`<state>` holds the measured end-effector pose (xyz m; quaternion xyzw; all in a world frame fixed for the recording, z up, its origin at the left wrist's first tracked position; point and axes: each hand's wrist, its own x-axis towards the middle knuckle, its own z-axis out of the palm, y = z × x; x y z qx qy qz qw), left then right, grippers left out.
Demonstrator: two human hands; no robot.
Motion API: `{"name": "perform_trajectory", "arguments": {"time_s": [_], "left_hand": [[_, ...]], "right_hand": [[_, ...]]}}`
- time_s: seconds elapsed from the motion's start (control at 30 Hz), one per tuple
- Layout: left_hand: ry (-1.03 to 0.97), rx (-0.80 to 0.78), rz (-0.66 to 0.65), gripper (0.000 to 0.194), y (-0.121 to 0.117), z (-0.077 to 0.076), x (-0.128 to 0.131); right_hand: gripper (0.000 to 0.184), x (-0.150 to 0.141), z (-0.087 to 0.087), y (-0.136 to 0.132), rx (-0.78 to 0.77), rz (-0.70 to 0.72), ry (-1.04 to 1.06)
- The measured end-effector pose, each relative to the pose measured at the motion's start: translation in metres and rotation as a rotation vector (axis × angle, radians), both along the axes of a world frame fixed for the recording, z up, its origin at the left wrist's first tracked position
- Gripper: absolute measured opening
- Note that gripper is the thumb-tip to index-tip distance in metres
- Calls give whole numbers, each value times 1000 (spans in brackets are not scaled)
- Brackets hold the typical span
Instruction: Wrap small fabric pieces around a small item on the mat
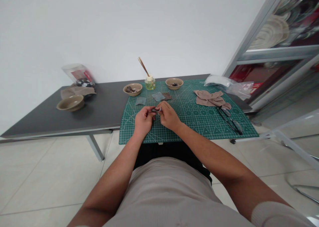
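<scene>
- Green cutting mat (199, 120) lies on a dark grey table (99, 101), beneath both hands.
- Left hand (144, 120) and right hand (168, 115) meet above the mat, their fingertips narrowly pinching a small grey piece (157, 110), too small to identify.
- Grey square (141, 101) and tan bowl (132, 89) of dark fragments sit just beyond.
- Beige cloth (210, 98) and eyeglasses (236, 127) lie toward the right.

The small grey object (157, 110) between the fingers (162, 105) is mostly hidden and too small to identify.
</scene>
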<state>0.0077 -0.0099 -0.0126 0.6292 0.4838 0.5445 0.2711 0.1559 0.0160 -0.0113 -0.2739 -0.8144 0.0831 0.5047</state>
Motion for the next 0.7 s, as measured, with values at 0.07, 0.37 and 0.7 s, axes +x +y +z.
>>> {"name": "perform_trajectory", "arguments": {"time_s": [0.07, 0.37, 0.7], "left_hand": [[4, -2, 1, 19, 0, -1, 0], [-64, -16, -32, 15, -2, 1, 0], [-148, -66, -126, 15, 2, 4, -3]], "right_hand": [[12, 0, 0, 0, 14, 1, 4], [13, 0, 1, -2, -2, 29, 2], [8, 0, 1, 0, -3, 69, 63]]}}
